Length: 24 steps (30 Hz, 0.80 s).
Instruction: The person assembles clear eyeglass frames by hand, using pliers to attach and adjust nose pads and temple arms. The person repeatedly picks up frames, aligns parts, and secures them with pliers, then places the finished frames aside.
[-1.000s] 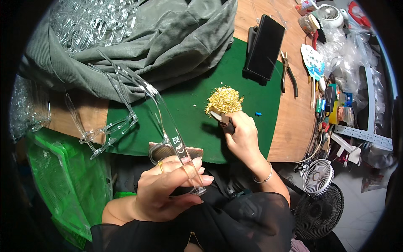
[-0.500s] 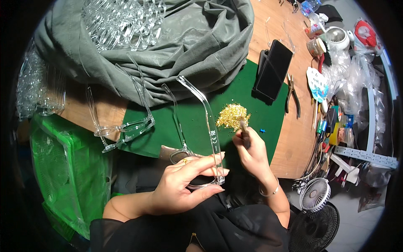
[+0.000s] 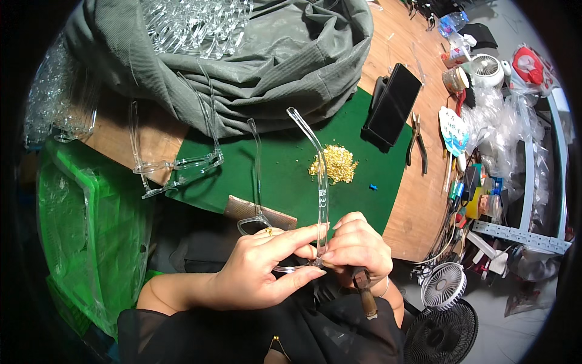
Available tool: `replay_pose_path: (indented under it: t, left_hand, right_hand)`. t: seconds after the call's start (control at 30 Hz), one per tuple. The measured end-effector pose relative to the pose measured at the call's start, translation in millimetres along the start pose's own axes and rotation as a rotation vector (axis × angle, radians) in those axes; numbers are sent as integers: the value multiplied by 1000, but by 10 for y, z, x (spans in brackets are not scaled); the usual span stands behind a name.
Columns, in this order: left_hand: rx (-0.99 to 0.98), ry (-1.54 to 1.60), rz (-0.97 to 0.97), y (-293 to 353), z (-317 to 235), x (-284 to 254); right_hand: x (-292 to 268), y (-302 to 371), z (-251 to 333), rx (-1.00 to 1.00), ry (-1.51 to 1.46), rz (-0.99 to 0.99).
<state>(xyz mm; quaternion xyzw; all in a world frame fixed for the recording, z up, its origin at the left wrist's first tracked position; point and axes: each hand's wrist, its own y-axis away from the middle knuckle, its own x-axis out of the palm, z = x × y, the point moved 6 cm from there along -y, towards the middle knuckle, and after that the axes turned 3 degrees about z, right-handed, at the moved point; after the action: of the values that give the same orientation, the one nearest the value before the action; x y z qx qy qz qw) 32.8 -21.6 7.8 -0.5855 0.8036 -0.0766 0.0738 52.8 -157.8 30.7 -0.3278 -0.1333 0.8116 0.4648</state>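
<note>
My left hand [image 3: 257, 267] is closed on a clear plastic eyeglass frame [image 3: 323, 200], whose temples point away from me over the table. At the frame's right hinge, the fingertips of my right hand [image 3: 361, 246] are pinched together; anything tiny between them is hidden. A short brown-handled tool [image 3: 365, 294], its exact kind unclear, is tucked in that same hand and sticks out below it. Beyond my hands a heap of small gold-coloured metal pieces [image 3: 339, 164] lies on the green mat [image 3: 285, 194]. A small blue piece [image 3: 373, 187] lies near the heap.
A second clear eyeglass frame [image 3: 182, 164] rests at the mat's left. Behind it, a grey cloth [image 3: 291, 79] holds many clear frames. A black phone [image 3: 394, 103] and pliers [image 3: 416, 145] lie at right. Green crates [image 3: 91, 242] stand left; a white fan [image 3: 444, 285] is at lower right.
My right hand has come back from the gold pieces to the frame's right hinge, and the tool now points down toward me. My left hand keeps its hold; the right temple stands more upright.
</note>
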Motion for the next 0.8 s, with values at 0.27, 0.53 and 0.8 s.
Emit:
replay_pose_path:
  t: [0.27, 0.53, 0.8]
  left_hand:
    - [-32, -2, 133, -33, -3, -6]
    - [-46, 21, 136, -9, 26, -24]
    - [-17, -31, 152, -3, -8, -34]
  right_hand:
    - [12, 49, -52, 56, -170, -48]
    - [50, 27, -83, 92, -239, -7]
    - [78, -9, -86, 146, -307, -7]
